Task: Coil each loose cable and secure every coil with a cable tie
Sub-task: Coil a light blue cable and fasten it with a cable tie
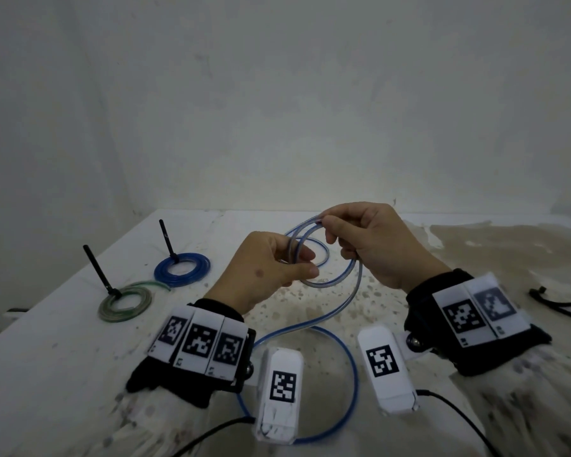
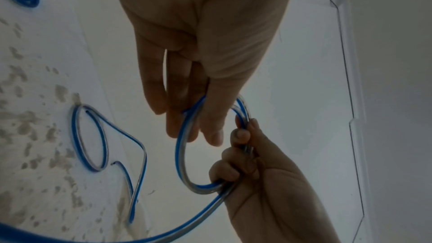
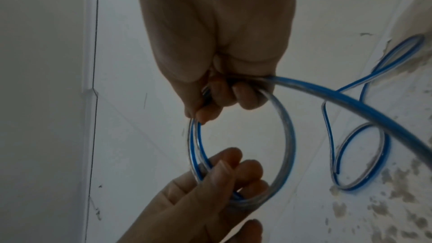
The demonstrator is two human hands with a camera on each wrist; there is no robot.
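A clear cable with a blue stripe (image 1: 332, 280) is partly wound into a small coil held above the white table (image 1: 63, 341). My left hand (image 1: 305, 265) pinches the coil's near-left side between thumb and fingers. On the far-right side my right hand (image 1: 330, 230) grips the coil with curled fingers. In the left wrist view the coil (image 2: 181, 154) runs from my left hand (image 2: 196, 132) to my right hand (image 2: 240, 154). The right wrist view shows my right hand (image 3: 217, 103) closed around the strands (image 3: 288, 136). The loose tail (image 1: 355, 374) lies in a wide loop on the table between my wrists.
At the left of the table lie a blue coil (image 1: 160, 273) and a greenish coil (image 1: 108, 313). Each has a black cable tie standing up from it (image 1: 167, 240) (image 1: 96, 268). A black cable (image 1: 554, 305) lies at the right edge. A wall stands behind the table.
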